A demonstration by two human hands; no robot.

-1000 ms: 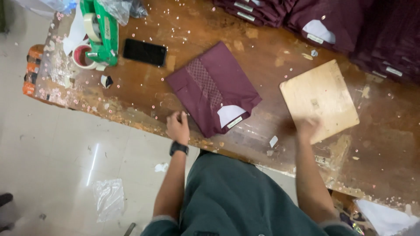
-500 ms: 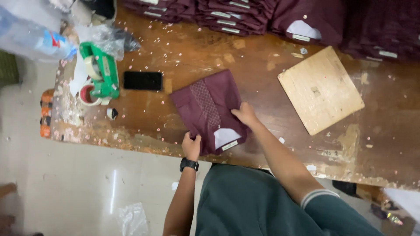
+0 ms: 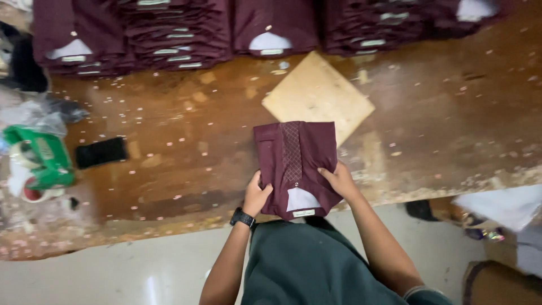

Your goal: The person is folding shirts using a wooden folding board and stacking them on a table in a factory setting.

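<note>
Maroon cloth fills the middle of the view: a folded shirt (image 3: 294,167) with a patterned placket strip and a white collar insert lies at the near edge of the worn wooden desk (image 3: 169,164), its far corner overlapping a square cardboard sheet (image 3: 316,96). The left hand (image 3: 257,195), with a black wristwatch (image 3: 243,217) on its wrist, grips the shirt's left side, fingers curled around the edge. The right hand (image 3: 339,179) rests on the right side, fingers spread flat over the fabric. The step in hand looks like squaring up the finished fold. By my reading, the next move calls for both hands keeping even pressure so the layers do not slip. Stacks of like shirts (image 3: 169,34) line the far edge; a green tape dispenser (image 3: 39,161) and a black phone (image 3: 101,151) sit well apart on the left.
</note>
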